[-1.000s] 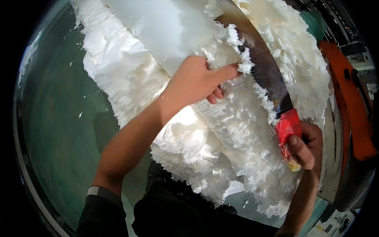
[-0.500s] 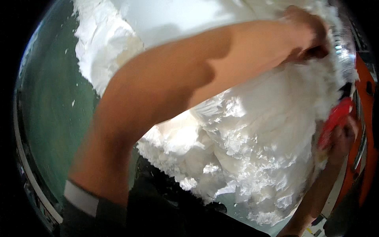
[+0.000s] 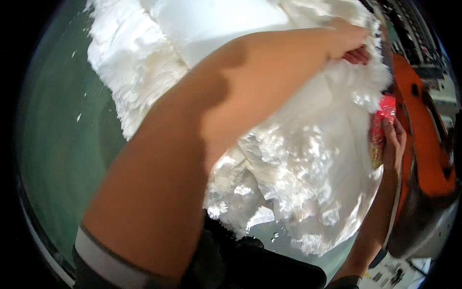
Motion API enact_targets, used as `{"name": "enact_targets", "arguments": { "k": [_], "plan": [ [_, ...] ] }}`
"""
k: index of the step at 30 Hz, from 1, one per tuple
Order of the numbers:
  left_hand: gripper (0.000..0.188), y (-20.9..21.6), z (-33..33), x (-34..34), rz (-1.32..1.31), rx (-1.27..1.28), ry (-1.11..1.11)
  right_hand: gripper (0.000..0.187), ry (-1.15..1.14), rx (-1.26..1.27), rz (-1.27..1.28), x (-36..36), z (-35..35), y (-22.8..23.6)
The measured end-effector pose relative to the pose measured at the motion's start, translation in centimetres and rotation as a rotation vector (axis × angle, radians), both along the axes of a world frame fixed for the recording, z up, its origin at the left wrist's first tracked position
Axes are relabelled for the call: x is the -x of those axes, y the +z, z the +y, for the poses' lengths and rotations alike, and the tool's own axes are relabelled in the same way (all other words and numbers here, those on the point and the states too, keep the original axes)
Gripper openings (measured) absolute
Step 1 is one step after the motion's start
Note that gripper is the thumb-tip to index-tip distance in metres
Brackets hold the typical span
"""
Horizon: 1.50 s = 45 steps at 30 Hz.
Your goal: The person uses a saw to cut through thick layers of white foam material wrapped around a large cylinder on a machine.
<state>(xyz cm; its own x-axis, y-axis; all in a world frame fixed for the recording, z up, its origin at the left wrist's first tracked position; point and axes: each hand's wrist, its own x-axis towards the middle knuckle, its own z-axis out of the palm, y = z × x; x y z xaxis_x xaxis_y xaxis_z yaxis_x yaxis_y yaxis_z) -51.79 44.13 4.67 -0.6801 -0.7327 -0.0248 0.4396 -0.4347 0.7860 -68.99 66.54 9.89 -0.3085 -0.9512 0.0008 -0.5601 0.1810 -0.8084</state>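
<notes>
A thick, layered pile of fluffy white fibre sheets (image 3: 308,159) fills the middle, with ragged, shiny edges. My left arm stretches across it from the lower left. At the pile's far right edge, my left hand (image 3: 350,41) bends over the white fibre with its fingers curled into it; its fingertips are partly hidden. Further down that edge, my right hand (image 3: 394,139) is closed around a shiny red-wrapped object (image 3: 383,113) with a tan lower end. This object lies against the side of the pile; its exact kind does not show.
The pile rests on a green tabletop (image 3: 57,144) dotted with small white scraps. Close beyond my right hand stands an orange metal machine part (image 3: 423,144). Dark machinery (image 3: 409,33) runs along the upper right. A smooth white surface (image 3: 221,24) shows at the top.
The view has shifted, showing more of the orange part. My right hand and the red-wrapped object sit higher along the pile's edge. My left hand still bends over the fibre.
</notes>
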Motion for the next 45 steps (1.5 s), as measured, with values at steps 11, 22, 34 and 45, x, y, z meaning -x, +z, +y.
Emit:
{"name": "enact_targets", "arguments": {
  "k": [11, 22, 34, 45],
  "plan": [
    [0.049, -5.2, 18.9, -15.7, -0.460, 0.893, 0.305, 0.021, -0.099, -0.213, -0.201, -3.7, 13.0, -1.5],
    [0.016, -12.3, 25.6, -12.9, -0.352, 1.835, 0.584, 0.025, -0.015, -0.193, -0.140, -2.0, 12.0, -1.7],
    [0.013, -29.9, 38.4, -18.7, -0.604, 1.407, -0.728, 0.026, 0.017, -0.153, -0.122, -1.5, 11.5, -2.2],
    [0.038, -12.7, 30.1, -14.9, -0.358, 1.523, 0.151, 0.026, 0.018, -0.139, -0.072, -1.1, 12.1, -2.4]
  ]
}}
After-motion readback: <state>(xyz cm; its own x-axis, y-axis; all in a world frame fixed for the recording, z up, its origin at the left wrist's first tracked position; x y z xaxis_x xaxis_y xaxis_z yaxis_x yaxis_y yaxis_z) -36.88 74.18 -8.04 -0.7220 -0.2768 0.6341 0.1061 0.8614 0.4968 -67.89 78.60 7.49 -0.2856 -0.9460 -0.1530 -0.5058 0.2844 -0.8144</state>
